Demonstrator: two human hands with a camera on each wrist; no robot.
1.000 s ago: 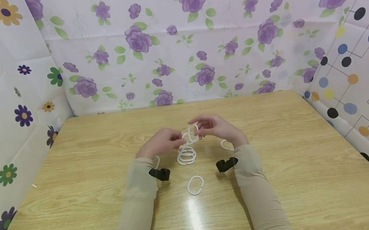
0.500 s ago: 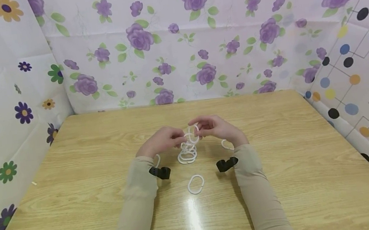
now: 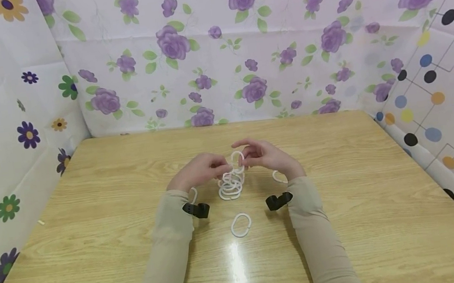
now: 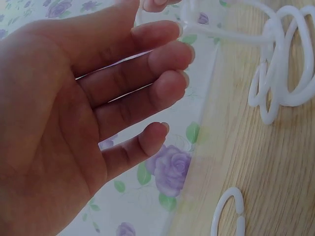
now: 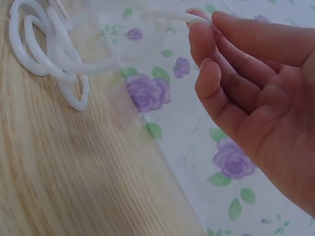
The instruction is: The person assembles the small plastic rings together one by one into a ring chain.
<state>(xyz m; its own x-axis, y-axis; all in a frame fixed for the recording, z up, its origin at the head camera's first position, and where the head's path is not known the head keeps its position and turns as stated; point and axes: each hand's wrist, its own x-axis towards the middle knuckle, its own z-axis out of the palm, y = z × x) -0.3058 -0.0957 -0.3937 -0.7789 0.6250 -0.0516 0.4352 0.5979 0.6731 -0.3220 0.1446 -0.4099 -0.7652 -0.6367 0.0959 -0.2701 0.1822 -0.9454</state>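
Above the table's middle, my right hand [image 3: 270, 157] pinches a white oval plastic link [image 3: 237, 160] between thumb and finger, its index finger raised in the head view. My left hand [image 3: 198, 172] has thumb and index finger together on another white link beside it; their tips are partly cut off in the left wrist view. The other left fingers [image 4: 170, 88] are loosely bent and apart. Below both hands, a chain of joined white links [image 3: 230, 190] hangs down and piles on the wood. Exactly how the two held links meet is too small to tell.
One loose link [image 3: 241, 225] with a small gap lies nearer the person. Another link [image 3: 279, 176] lies by the right wrist, and one more [image 3: 193, 195] is partly hidden by the left wrist. Flowered cloth [image 3: 204, 92] borders the wooden table [image 3: 345, 221].
My left fingertips have shifted slightly right, closer to the link in my right hand. The links between the hands now hang more bunched. The right hand has barely moved; the loose links lie still.
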